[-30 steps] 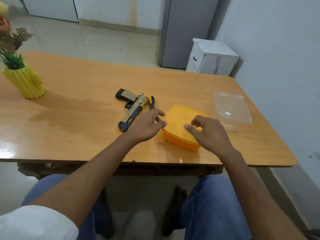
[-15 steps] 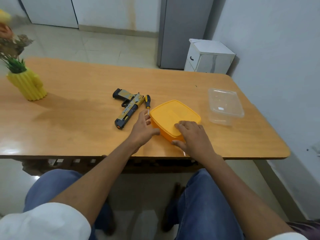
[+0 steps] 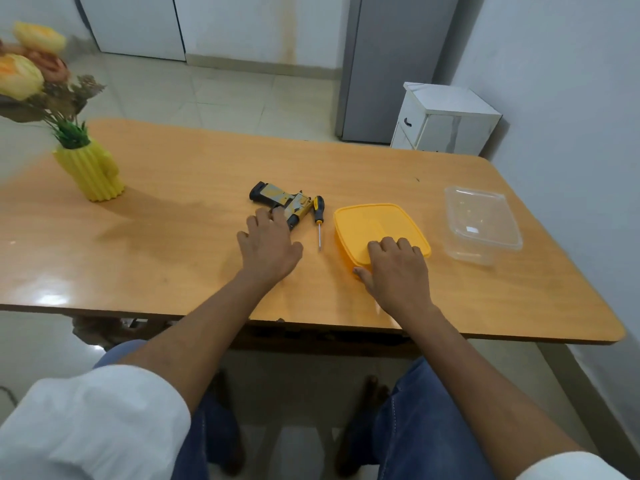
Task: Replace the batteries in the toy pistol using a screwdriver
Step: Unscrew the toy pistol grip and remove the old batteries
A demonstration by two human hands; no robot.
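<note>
The yellow and black toy pistol [image 3: 280,200] lies on the wooden table [image 3: 180,188], its grip pointing far left. My left hand [image 3: 268,244] rests flat over its near barrel end with fingers spread, touching it but not closed around it. A screwdriver [image 3: 318,216] with a black and yellow handle lies just right of the pistol, tip toward me. My right hand [image 3: 398,270] is on the near corner of a yellow lidded box [image 3: 370,223], fingers curled on the lid and thumb against its side.
A clear plastic container [image 3: 481,225] sits at the right of the table, near its edge. A yellow cactus-shaped vase [image 3: 90,171] with flowers stands far left. A white cabinet [image 3: 446,121] and a grey fridge [image 3: 384,67] are behind the table.
My left hand left the yellow box's edge and moved left onto the pistol's barrel. The yellow box, under my right hand, now lies clear of the screwdriver's tip.
</note>
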